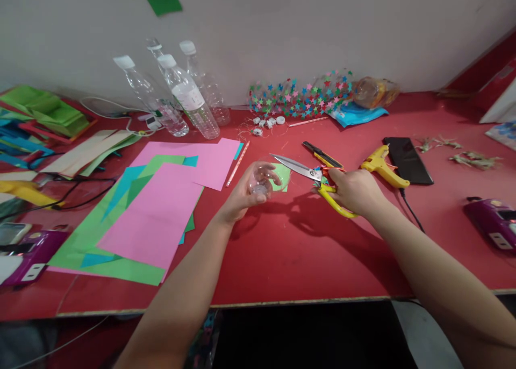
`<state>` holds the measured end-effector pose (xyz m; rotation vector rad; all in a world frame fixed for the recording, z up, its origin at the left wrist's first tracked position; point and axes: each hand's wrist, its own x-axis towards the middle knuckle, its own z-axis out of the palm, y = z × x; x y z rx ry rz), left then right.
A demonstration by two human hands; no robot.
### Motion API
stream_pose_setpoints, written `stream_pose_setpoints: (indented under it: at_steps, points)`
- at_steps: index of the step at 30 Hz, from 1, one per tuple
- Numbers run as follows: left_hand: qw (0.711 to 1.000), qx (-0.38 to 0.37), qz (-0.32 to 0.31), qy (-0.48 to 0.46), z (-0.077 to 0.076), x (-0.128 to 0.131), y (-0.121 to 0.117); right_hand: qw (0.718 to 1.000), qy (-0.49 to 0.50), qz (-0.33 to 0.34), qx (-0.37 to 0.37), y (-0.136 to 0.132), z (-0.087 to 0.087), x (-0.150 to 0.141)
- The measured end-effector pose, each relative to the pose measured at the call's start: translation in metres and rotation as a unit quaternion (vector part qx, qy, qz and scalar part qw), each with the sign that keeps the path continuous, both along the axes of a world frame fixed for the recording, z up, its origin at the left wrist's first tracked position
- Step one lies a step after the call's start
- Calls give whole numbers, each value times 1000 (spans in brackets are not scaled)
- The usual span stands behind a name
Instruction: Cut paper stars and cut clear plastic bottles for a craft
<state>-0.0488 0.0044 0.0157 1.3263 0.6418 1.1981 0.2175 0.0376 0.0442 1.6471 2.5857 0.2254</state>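
Note:
My left hand [244,194] is closed round a clear piece of plastic bottle [266,179], with its open side turned to the right. Behind that piece a light green paper square [282,176] lies on the table. My right hand [355,190] grips yellow-handled scissors [296,167], whose metal blades point left toward the plastic piece. A small gap shows between the blade tip and the rim, though contact there is hard to judge. Under the right hand, small colourful bits are partly hidden by the scissors. Just beyond the scissors lies a black and yellow utility knife [322,155].
A yellow glue gun [385,167] and a black phone [408,160] lie to the right. Pink paper [155,213] tops coloured sheets on the left. Several plastic bottles [189,97] stand by the wall, near star confetti [300,96]. A striped straw [237,163] lies past my left hand.

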Motion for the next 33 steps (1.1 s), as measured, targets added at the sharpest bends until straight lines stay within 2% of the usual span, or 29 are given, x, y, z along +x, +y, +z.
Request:
stream_pose_setpoints:
  at_steps: [3,6,10,14,17,21,26,33]
  points:
    - [999,-8,6,-43,0,2,0,1000,23,13,-3,-1,2,0]
    - [997,-28,39,-68,1,5,1,997,69,23,-14,-5,5,-2]
    - [990,-67,81,-91,5,7,2,993,110,-8,-29,-6,7,-5]
    - [987,-104,66,-103,8,8,1,989,120,-71,-53,-5,8,-7]
    - [985,-113,57,-113,8,10,0,988,114,-88,-61,-4,8,-8]
    - [988,-102,39,-108,6,12,-1,987,121,-78,-70,-5,9,-9]
    - [988,-107,48,-96,5,13,0,987,126,-60,-83,-6,11,-10]
    - [993,-75,49,-71,2,7,2,993,87,-39,-73,-9,12,-11]
